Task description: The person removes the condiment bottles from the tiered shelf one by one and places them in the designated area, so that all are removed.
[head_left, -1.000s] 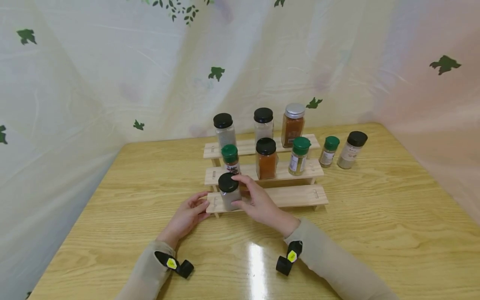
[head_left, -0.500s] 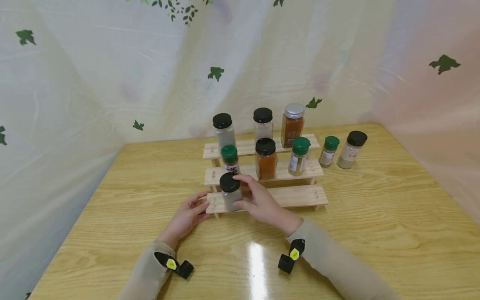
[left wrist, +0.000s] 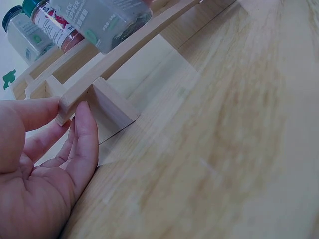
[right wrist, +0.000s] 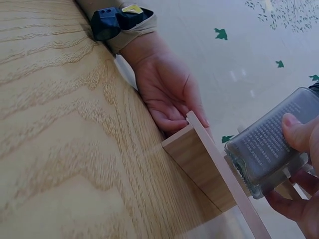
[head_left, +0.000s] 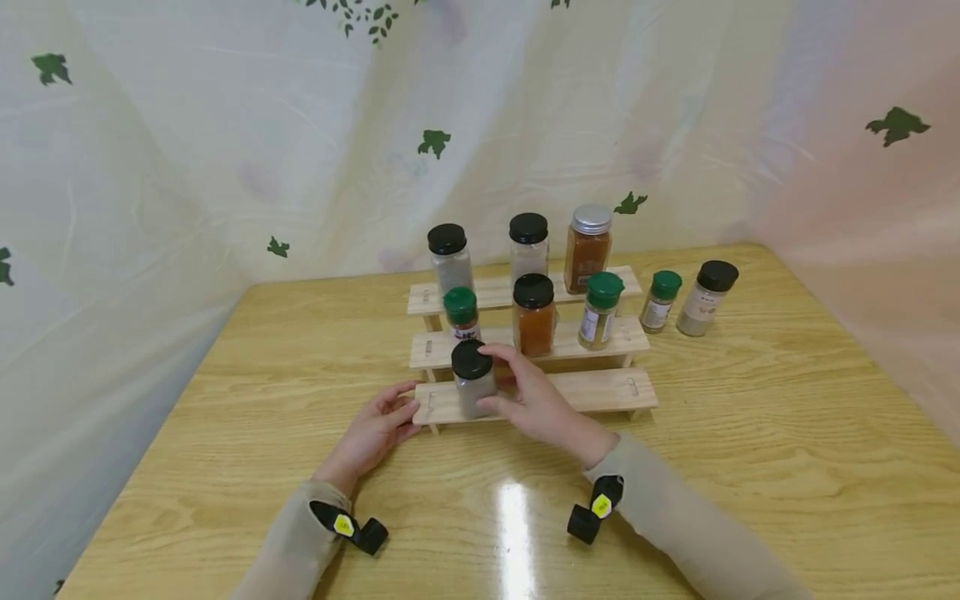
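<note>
My right hand [head_left: 536,404] grips a square glass pepper jar [head_left: 474,392] with a black lid and greyish powder inside. It stands near the left end of the lowest step of a three-step wooden spice rack [head_left: 592,390]. Thumb and fingers lie around its right side; in the right wrist view the label of the jar [right wrist: 269,142] faces the camera, its base right at the step. My left hand [head_left: 381,427] pinches that step's left end. In the left wrist view, the thumb of the left hand [left wrist: 55,154] is on the board's end and fingertips are under it.
On the middle step stand a green-capped jar [head_left: 461,312], an orange spice jar [head_left: 534,321] and another green-capped jar [head_left: 600,312]. Three taller jars fill the top step, one silver-lidded [head_left: 588,250]. Right of the rack, a small green-capped jar [head_left: 658,304] and a black-lidded jar [head_left: 705,300] stand on the table.
The right hand and the pepper jar have shifted a little to the right along the lowest step. My left hand has stayed at the step's end.
</note>
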`<action>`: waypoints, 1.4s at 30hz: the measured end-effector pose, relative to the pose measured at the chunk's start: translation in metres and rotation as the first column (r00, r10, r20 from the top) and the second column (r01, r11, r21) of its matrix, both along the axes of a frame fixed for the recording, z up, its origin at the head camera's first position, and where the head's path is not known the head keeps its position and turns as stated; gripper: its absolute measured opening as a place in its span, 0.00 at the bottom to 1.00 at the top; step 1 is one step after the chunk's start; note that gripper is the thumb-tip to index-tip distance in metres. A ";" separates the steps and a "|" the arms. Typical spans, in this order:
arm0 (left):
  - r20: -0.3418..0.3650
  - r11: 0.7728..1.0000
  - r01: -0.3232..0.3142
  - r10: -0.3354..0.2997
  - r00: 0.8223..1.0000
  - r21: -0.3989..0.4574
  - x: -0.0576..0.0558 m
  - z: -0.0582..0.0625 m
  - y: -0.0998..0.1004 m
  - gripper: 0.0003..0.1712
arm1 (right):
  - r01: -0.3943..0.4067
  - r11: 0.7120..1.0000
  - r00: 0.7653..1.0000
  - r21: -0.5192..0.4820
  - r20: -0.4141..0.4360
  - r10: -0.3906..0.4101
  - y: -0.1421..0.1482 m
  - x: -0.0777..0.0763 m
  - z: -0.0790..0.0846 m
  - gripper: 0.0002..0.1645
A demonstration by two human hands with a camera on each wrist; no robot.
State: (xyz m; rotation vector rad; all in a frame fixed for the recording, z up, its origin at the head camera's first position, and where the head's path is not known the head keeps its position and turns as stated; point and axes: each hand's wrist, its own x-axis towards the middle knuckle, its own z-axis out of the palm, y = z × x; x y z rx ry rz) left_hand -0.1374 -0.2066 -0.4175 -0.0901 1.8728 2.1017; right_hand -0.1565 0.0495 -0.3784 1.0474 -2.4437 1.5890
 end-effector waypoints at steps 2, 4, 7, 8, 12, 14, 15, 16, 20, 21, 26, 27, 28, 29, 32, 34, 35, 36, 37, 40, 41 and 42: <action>0.001 1.000 0.000 0.000 1.000 0.004 0.000 0.000 0.000 0.29 | 0.002 1.000 1.000 -0.008 -0.008 -0.002 0.003 0.000 -0.001 0.39; 0.002 1.000 0.001 -0.001 1.000 0.005 0.000 0.000 0.000 0.29 | 0.001 1.000 1.000 -0.013 -0.011 -0.001 0.005 0.000 -0.002 0.38; 0.004 1.000 0.001 -0.001 1.000 0.007 0.000 -0.001 -0.001 0.29 | -0.007 1.000 1.000 -0.028 -0.001 0.007 0.009 0.001 -0.002 0.38; 0.005 1.000 0.002 -0.002 1.000 0.006 0.000 -0.001 -0.001 0.29 | -0.011 0.999 1.000 -0.033 0.005 0.011 0.010 0.001 -0.003 0.38; 0.004 1.000 0.004 -0.004 1.000 0.012 -0.001 -0.001 -0.001 0.29 | -0.011 0.999 0.999 -0.038 0.030 0.012 0.015 0.002 -0.003 0.38; 0.005 1.000 0.005 -0.005 1.000 0.016 -0.001 -0.001 -0.001 0.29 | -0.007 0.999 0.999 -0.036 0.035 0.009 0.018 0.002 -0.003 0.38; 0.004 1.000 0.006 -0.006 1.000 0.018 -0.001 -0.001 -0.001 0.30 | -0.005 0.999 0.999 -0.035 0.038 0.007 0.019 0.002 -0.003 0.38; 0.003 1.000 0.006 -0.006 1.000 0.019 -0.002 -0.001 -0.001 0.30 | -0.004 0.999 0.999 -0.036 0.042 0.006 0.021 0.002 -0.003 0.38; 0.002 1.000 0.004 -0.004 1.000 0.017 -0.002 -0.001 -0.001 0.29 | 0.013 0.999 0.998 -0.037 0.059 -0.011 0.028 0.003 -0.003 0.38; 0.001 1.000 0.004 -0.004 1.000 0.015 -0.002 -0.001 -0.001 0.29 | 0.020 0.999 0.998 -0.038 0.065 -0.018 0.030 0.003 -0.003 0.38; 0.003 1.000 -0.002 0.002 1.000 0.010 -0.001 -0.001 0.000 0.29 | 0.045 0.998 0.994 -0.044 0.103 -0.040 0.039 0.005 -0.004 0.36; 0.004 1.000 -0.003 0.003 1.000 0.009 -0.001 -0.001 0.000 0.29 | 0.045 0.998 0.994 -0.043 0.102 -0.040 0.040 0.006 -0.004 0.36; 0.005 1.000 -0.006 0.006 1.000 0.008 -0.001 -0.001 0.000 0.29 | 0.043 0.998 0.995 -0.040 0.093 -0.039 0.042 0.007 -0.004 0.36; 0.005 1.000 -0.006 0.006 1.000 0.007 -0.001 -0.001 0.000 0.29 | 0.041 0.998 0.996 -0.039 0.084 -0.038 0.043 0.007 -0.003 0.36; 0.008 1.000 -0.008 0.008 1.000 0.004 -0.001 0.000 -0.001 0.29 | 0.044 0.999 0.998 -0.030 0.048 -0.043 0.048 0.009 -0.004 0.36; 0.006 1.000 -0.004 0.004 1.000 0.006 -0.002 0.000 -0.001 0.29 | 0.049 0.998 0.999 -0.028 0.025 -0.048 0.051 0.010 -0.004 0.37; 0.006 1.000 -0.002 0.002 1.000 0.007 -0.002 0.000 -0.001 0.30 | 0.049 0.998 0.999 -0.031 0.021 -0.048 0.053 0.010 -0.004 0.37; 0.006 1.000 -0.002 0.002 1.000 0.008 -0.002 0.000 -0.001 0.30 | 0.050 0.998 0.999 -0.030 0.015 -0.050 0.055 0.011 -0.005 0.38; 0.006 1.000 -0.002 0.002 1.000 0.008 -0.002 0.000 -0.001 0.30 | 0.051 0.998 0.999 -0.032 0.009 -0.051 0.057 0.011 -0.005 0.38; 0.008 1.000 -0.004 0.004 1.000 0.008 -0.001 0.000 0.000 0.29 | 0.059 0.998 0.998 -0.026 -0.016 -0.059 0.064 0.013 -0.005 0.38; 0.010 1.000 -0.006 0.006 1.000 0.005 -0.001 0.000 0.000 0.29 | 0.062 0.998 0.998 -0.023 -0.023 -0.062 0.067 0.014 -0.005 0.38; 0.012 1.000 -0.008 0.007 1.000 0.004 -0.001 0.000 0.000 0.29 | 0.071 0.997 0.997 -0.016 -0.030 -0.071 0.069 0.014 -0.005 0.38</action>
